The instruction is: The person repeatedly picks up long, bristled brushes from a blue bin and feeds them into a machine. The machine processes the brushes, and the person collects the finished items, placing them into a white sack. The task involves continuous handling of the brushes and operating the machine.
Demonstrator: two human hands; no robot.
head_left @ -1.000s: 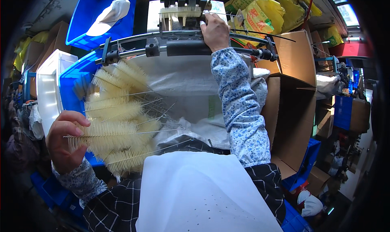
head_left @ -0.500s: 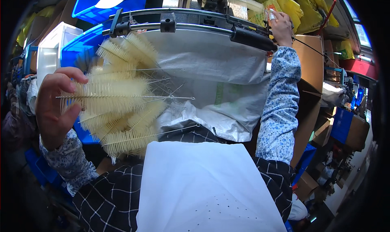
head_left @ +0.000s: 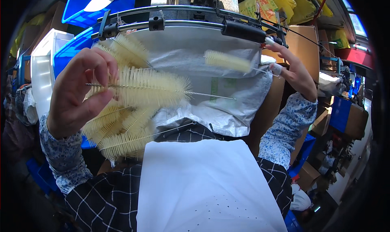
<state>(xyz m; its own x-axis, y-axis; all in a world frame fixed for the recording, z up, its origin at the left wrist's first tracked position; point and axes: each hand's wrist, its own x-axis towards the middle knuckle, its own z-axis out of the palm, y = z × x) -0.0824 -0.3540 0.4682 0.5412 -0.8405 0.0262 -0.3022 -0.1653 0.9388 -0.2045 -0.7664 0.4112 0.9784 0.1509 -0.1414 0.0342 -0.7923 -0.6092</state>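
Observation:
My left hand pinches the twisted-wire tip of a bottle brush between thumb and fingers. That brush has pale cream bristles, and its bare wire stem points right to a small loop. Beneath it lie several similar bottle brushes, partly covered by the held one and my hand. My right hand has its fingers spread, with white covers on the fingertips. At its thumb is the wire end of a slimmer bottle brush, over the white sack; whether that brush touches the sack, I cannot tell.
A metal bar frame with black fittings runs across behind the white woven sack. Blue bins and a white plastic container stand left. Cardboard and yellow bags are at the right. White material covers my lap.
My right hand has come back from the machine toward me and its fingers have spread, the slim brush now over the sack. My left hand has moved right and lifted a brush off the pile.

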